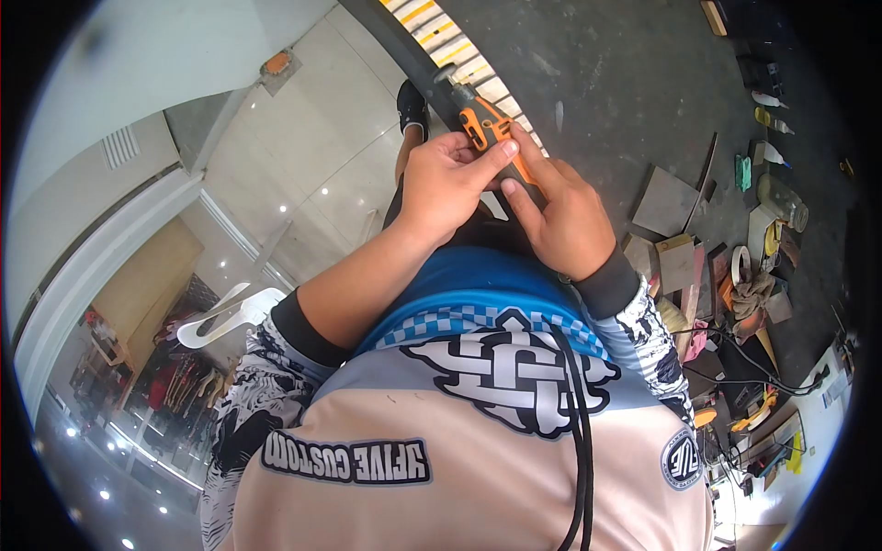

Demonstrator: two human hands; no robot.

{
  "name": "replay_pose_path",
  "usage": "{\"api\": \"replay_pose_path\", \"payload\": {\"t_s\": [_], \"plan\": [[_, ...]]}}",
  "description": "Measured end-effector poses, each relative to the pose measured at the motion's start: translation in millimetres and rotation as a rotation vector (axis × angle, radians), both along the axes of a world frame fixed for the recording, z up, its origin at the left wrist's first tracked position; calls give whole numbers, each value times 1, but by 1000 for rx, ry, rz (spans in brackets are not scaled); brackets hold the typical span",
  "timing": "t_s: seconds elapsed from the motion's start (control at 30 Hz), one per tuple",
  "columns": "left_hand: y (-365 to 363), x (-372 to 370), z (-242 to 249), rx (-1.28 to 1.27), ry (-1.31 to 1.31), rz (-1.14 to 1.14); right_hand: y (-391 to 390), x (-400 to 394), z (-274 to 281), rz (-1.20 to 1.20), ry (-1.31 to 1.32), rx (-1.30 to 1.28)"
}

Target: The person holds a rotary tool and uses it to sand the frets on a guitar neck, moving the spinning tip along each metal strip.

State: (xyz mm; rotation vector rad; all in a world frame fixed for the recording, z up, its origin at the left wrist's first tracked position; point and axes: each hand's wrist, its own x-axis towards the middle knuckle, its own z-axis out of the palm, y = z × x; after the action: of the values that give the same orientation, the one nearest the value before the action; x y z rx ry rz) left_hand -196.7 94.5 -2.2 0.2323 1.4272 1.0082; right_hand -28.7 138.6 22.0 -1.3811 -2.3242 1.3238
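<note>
Both hands hold an orange and black power tool (pixel 487 129) out in front of the chest, over the grey concrete floor (pixel 625 83): left hand (pixel 446 184) has its fingers closed around the handle with the thumb laid across the orange grip, right hand (pixel 560 216) grips the lower part just beside it, index finger stretched up along the orange body. A black cable (pixel 579 432) hangs down over the printed jersey (pixel 478 432). Tiles, boards and rags (pixel 753 294) lie scattered on the floor to the right, well apart from the hands.
</note>
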Motion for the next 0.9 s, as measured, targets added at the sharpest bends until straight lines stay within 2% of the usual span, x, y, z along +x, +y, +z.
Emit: {"api": "replay_pose_path", "payload": {"t_s": [0.9], "plan": [[39,16,6,-9,31,-81,22,18,-9,-105,76,-10]]}}
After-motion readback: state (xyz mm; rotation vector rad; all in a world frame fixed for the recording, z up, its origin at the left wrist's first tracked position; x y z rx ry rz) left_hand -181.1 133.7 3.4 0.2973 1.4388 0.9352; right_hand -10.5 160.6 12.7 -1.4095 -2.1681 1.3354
